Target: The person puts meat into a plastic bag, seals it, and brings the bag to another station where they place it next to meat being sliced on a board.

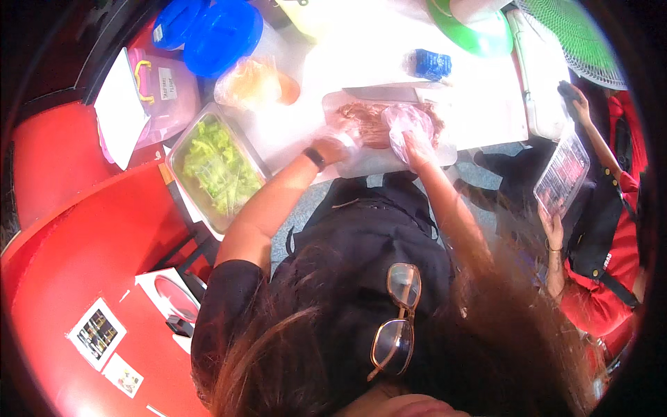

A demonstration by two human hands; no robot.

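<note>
A slab of brown, shredded-looking meat (367,124) lies on a translucent cutting board (359,166) at the table's near edge. My right hand (411,138), in a clear plastic glove, is closed over the right part of the meat. At the board's left side, my left hand (338,147), also gloved and wearing a dark wristband, reaches to the meat's near left edge. Blur and glare hide its fingers. A wide-bladed knife (383,94) lies along the far side of the board, just beyond the meat.
Left of the board stands a metal tray of lettuce (221,161) under clear film. Behind it are a plastic bag (247,83) and blue-lidded containers (224,36). Farther off lie a blue packet (432,64) and green basin (487,39). At right, a co-worker holds a clear tray (563,174).
</note>
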